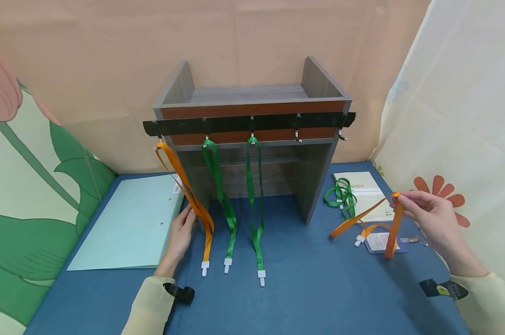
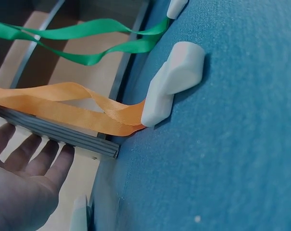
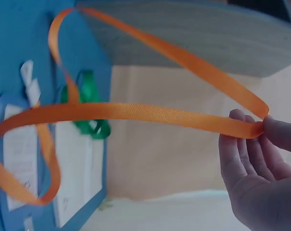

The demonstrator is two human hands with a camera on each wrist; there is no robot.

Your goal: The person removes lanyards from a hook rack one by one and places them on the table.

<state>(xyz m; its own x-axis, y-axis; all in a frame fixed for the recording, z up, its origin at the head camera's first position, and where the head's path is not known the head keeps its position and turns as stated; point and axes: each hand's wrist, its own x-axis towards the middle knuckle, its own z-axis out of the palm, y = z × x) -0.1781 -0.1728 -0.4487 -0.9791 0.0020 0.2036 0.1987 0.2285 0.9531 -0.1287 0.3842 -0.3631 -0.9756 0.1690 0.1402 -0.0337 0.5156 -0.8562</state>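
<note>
The grey wooden shelf unit stands on the blue table in front of me, a black hook rail across its front. To my left lies a pale blue folder.

From the rail hang three lanyards: an orange hanging lanyard and two green lanyards, their white clips resting on the table.

My left hand lies low beside the shelf's left wall, forearm stretched forward, fingers straight and relaxed, tips just beside the orange hanging lanyard; the wrist view shows them holding nothing.

My right hand is raised above the table's right side, wrist bent inward. Thumb and fingertips pinch the loose orange lanyard at its fold, so the strap droops in a loop down to a badge holder lying on the table. Behind it, a coiled green lanyard lies on a booklet.
</note>
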